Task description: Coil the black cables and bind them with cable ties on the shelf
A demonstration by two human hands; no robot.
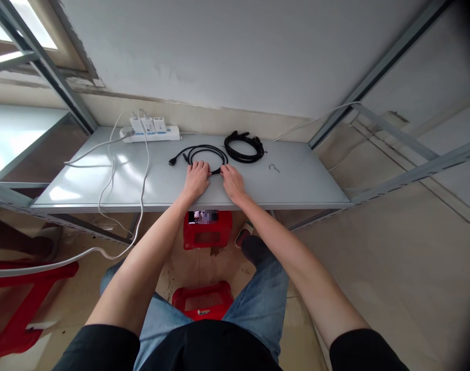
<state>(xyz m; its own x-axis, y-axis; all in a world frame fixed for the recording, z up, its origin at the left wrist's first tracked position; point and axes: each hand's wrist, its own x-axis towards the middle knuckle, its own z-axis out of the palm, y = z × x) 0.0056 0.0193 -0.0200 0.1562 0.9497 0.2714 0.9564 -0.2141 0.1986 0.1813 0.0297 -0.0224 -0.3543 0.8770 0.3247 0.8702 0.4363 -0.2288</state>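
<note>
From where I stand, both hands meet at the near edge of a black cable loop (216, 171), which lies on the grey surface (296, 180). The left hand (197, 180) has its grip closed on the loop; the right hand (233, 183) pinches it just beside, a short dark stretch showing between. Gripping at two points probably stops the turns springing apart. One plug (172, 162) juts out beyond the left grip. Past the right grip sits another black coil (244, 158), with a thin tie (276, 169) farther right, seemingly laid within easy reach.
</note>
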